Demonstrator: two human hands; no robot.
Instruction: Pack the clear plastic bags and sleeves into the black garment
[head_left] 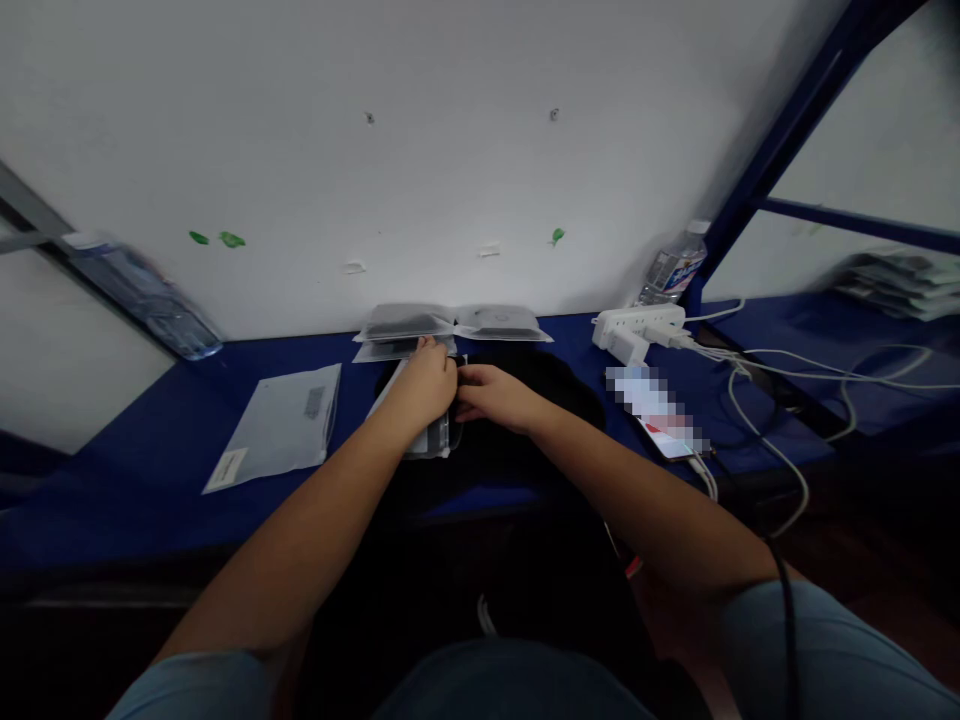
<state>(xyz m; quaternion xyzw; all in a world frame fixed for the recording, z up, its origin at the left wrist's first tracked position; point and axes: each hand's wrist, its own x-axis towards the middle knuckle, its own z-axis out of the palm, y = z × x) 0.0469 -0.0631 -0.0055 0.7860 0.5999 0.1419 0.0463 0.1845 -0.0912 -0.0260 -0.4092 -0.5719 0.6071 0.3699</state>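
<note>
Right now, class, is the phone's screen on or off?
On: the phone shows a bright, lit face with a patch of red.

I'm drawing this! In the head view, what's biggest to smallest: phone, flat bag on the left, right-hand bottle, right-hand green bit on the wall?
1. Flat bag
2. Phone and right-hand bottle: too alike to rank
3. Right-hand green bit

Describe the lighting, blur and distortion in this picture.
Head view: dim, with near-black shadow below the table edge; the left plastic bottle looks smeared and stretched; the left hand and right hand look soft; pixelation hides most of the phone screen.
</note>
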